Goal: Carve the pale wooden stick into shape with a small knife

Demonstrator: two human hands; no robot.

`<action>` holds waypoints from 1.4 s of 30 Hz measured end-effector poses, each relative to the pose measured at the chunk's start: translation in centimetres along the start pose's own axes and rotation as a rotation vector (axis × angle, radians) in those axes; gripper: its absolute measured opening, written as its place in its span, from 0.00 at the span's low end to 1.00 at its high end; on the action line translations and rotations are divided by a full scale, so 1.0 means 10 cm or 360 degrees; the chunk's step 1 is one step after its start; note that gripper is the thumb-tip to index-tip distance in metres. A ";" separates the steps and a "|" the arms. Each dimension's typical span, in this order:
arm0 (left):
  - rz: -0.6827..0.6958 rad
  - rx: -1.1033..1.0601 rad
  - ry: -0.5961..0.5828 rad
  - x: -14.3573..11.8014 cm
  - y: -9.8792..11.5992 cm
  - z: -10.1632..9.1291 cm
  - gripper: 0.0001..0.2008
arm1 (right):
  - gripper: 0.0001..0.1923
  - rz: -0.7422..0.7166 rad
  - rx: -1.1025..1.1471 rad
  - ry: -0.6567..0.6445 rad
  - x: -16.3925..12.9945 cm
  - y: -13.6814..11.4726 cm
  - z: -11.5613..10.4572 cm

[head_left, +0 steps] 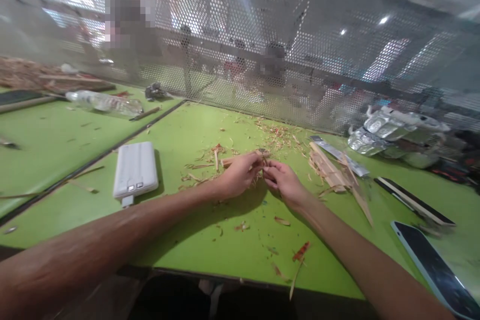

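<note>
Desk [195,135], left to right. Bottle [105,102] lying near far left edge; power bank [135,169] left of centre. Left hand [240,175] closed on a wood strip [229,161], mid-desk. Right hand [283,180] touching it, fingers pinched on a small dark piece at the strip's end; too blurred to identify. Strip pile [330,170] just right; phone [435,267] at near right corner. Risk, judged: thin strip could split or slip, since fingertips crowd one point; shavings could scatter off near edge.

I cannot make out the tiny piece [263,156] pinched between my hands, and the phone [435,265] runs off the frame's right edge.
</note>
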State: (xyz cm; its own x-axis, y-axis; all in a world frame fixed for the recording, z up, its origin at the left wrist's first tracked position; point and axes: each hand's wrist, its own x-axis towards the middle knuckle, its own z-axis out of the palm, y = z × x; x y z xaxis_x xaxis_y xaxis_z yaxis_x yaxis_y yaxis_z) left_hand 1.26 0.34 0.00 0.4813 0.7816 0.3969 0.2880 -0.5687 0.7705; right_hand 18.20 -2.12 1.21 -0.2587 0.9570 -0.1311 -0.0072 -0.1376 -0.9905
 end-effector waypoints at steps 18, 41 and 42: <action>-0.0416 -0.0905 -0.0218 0.03 -0.08 -0.02 0.06 | 0.13 -0.0089 -0.0089 -0.0038 0.03 0.01 -0.10; -0.0296 -0.0905 -0.0303 0.02 -0.17 -0.05 0.07 | 0.15 -0.0035 0.0028 -0.0031 0.01 -0.02 -0.15; -0.0315 -0.0912 -0.0298 0.02 -0.19 -0.05 0.08 | 0.14 -0.0036 0.0013 -0.0016 0.00 -0.03 -0.16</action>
State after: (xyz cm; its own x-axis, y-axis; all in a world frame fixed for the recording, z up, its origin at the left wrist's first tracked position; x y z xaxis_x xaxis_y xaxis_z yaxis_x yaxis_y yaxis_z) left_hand 0.39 1.66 -1.13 0.6158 0.7704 0.1653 -0.0772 -0.1498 0.9857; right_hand 19.74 -1.64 1.44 -0.2677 0.9574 -0.1080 -0.0214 -0.1179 -0.9928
